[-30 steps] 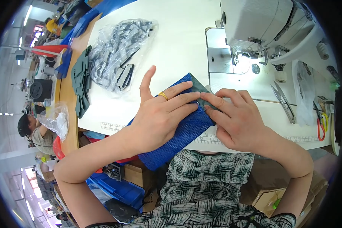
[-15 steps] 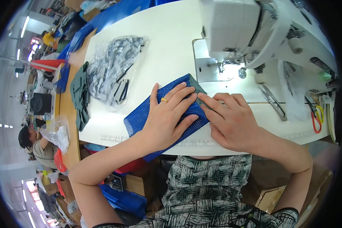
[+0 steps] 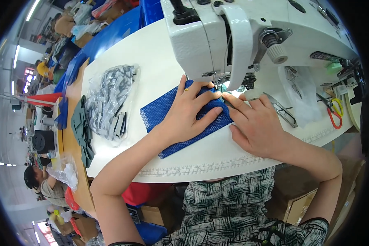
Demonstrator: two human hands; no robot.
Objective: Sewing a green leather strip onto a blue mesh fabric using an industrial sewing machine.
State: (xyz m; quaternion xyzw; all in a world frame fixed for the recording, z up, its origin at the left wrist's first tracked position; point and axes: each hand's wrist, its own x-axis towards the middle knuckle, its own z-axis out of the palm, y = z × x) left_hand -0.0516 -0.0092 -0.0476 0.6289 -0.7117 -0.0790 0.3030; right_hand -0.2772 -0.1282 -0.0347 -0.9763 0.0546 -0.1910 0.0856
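Note:
A blue mesh fabric piece (image 3: 158,107) lies on the white table, its far edge beneath the sewing machine's needle area (image 3: 223,87). My left hand (image 3: 188,110) rests flat on the mesh with fingers spread, its fingertips close to the needle. My right hand (image 3: 256,123) presses the right side of the mesh; its index finger stretches to the lit needle area and its thumb stands apart. The grey-green strip along the mesh's edge is mostly hidden by my fingers and the machine head (image 3: 199,45).
To the left lie a clear plastic bag of dark strips (image 3: 112,96) and stacked grey-green fabric pieces (image 3: 82,131). Metal tweezers (image 3: 283,110), another plastic bag (image 3: 297,94) and red-and-yellow-handled scissors (image 3: 334,112) lie at the right. A ruler strip (image 3: 201,168) follows the table's near edge. A person (image 3: 49,184) sits at far left.
Both hands have slid the mesh away from me, bringing its edge under the machine's needle area. The view has shifted too, so the machine head appears nearer.

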